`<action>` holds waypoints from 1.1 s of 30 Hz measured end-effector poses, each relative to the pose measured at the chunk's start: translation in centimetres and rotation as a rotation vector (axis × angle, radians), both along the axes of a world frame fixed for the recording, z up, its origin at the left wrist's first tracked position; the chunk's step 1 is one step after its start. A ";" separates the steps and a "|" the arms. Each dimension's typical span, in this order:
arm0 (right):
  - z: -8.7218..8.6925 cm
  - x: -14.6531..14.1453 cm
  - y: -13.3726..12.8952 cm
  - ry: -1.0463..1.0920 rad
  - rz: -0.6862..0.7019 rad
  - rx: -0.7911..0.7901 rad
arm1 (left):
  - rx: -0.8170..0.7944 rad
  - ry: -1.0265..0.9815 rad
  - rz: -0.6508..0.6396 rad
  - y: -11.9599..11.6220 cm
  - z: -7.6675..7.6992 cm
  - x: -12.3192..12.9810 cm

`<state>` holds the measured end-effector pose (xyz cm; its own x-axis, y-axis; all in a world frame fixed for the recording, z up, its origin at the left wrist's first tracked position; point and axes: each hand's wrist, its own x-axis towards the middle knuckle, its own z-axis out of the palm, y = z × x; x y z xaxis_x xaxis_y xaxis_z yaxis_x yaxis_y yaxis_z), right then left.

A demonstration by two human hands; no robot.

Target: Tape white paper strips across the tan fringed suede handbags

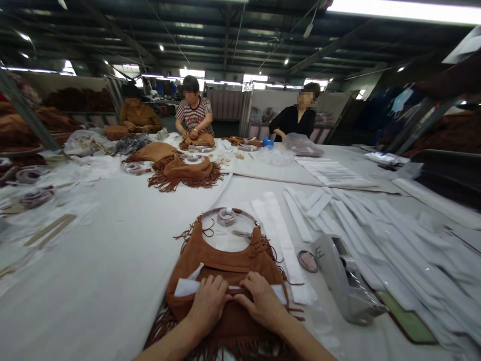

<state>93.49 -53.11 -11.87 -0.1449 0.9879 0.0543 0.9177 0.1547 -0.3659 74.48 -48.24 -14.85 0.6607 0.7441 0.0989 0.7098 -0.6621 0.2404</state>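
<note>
Our left hand (211,297) and right hand (263,300): fingers pinching white strip (186,288) on bag (221,256). Likely we're aligning; next needs even tension.

The fringed handbag (225,256) before me looks like matt brown suede. My grey tape dispenser (340,281) at lower right seems smooth plastic; the plastic bag (302,144) at upper right is thin, clear and glossy.

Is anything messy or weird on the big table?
A bit: the white strips on the right lie in a loose heap, some crossing at odd angles. The bag's fringe looks tangled too. I see no spill or clear damage.
</note>
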 end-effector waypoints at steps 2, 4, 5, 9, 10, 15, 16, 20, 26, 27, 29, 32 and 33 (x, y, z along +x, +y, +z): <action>-0.5 -0.8 -0.1 -0.028 0.031 0.034 | 0.051 0.039 -0.018 0.0 -0.2 -0.1; -0.9 -1.1 -0.1 -0.069 0.053 0.049 | 0.142 0.087 -0.054 0.1 -0.2 -0.6; -1.0 -1.1 0.0 -0.081 0.068 0.053 | 0.189 0.105 -0.068 0.2 -0.1 -0.9; -1.2 -0.8 0.4 -0.070 0.106 0.071 | 0.256 0.127 -0.098 0.7 0.2 -2.5; -1.3 -0.8 0.5 -0.055 0.107 0.074 | 0.240 0.125 -0.106 0.9 0.1 -2.8; -2.3 -0.5 1.2 0.043 0.090 0.065 | 0.140 0.059 -0.083 1.7 -0.8 -3.3; -2.5 -0.4 1.4 0.054 0.086 0.062 | 0.129 0.043 -0.087 1.9 -1.0 -3.2; -3.1 -0.3 2.0 0.074 0.076 0.062 | 0.078 -0.021 -0.114 2.8 -0.8 -3.0; -3.2 -0.4 1.9 0.056 0.058 0.121 | 0.138 -0.154 -0.239 1.8 0.3 -3.9; -3.2 -0.5 1.8 0.049 0.053 0.127 | 0.179 -0.163 -0.274 1.4 0.2 -4.1; -3.3 -0.6 1.6 0.031 0.040 0.135 | 0.227 -0.160 -0.311 0.9 -0.3 -4.7; -3.3 -0.8 1.3 0.016 0.023 0.134 | 0.203 -0.151 -0.312 0.8 -1.3 -5.1; -3.2 -0.8 1.4 0.019 0.019 0.128 | 0.187 -0.157 -0.312 0.9 -1.6 -5.1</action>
